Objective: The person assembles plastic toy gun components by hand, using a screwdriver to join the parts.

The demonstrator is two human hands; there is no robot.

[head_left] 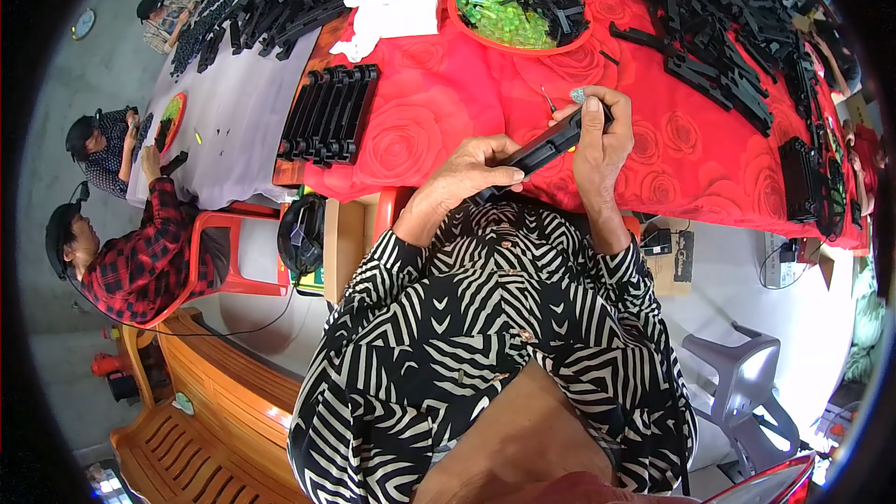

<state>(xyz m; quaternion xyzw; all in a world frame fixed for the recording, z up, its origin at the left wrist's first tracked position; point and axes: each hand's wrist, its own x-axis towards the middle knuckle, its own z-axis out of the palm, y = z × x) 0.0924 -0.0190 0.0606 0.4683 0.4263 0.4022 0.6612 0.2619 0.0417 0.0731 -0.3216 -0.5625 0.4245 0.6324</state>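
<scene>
One slim, straight black part (pixel 551 147), held aslant above the near edge of the table, its right end the higher. Left hand (pixel 471 166): fingers closed about the lower end, thumb laid along the upper face. Right hand (pixel 602 135): fingers wrapped round the upper end, thumb pointing up. At the right thumb's tip, one small silvery piece (pixel 578 94), kind not clear to me from here.

Under and beyond the fingers: one red tablecloth (pixel 429 121), rose-patterned. Just past the right fingertips, one short black strip (pixel 609 58), lying loose.

Farther out, ahead of both hands: one round red tray (pixel 523 50), with yellow-green translucent pieces (pixel 504 14) on its left and small black pieces (pixel 560 9) on its right. Left of the tray, one crumpled white cloth or bag (pixel 406 11).

To the left of the left fingers, well apart: one set of long black parts (pixel 329 115), laid side by side in a neat row. Out past the right fingers, ahead and to the right: one loose heap of black parts (pixel 695 28).

Far left of both hands: one co-worker in a red-and-black checked shirt (pixel 149 247), seated on a red chair (pixel 217 257).
</scene>
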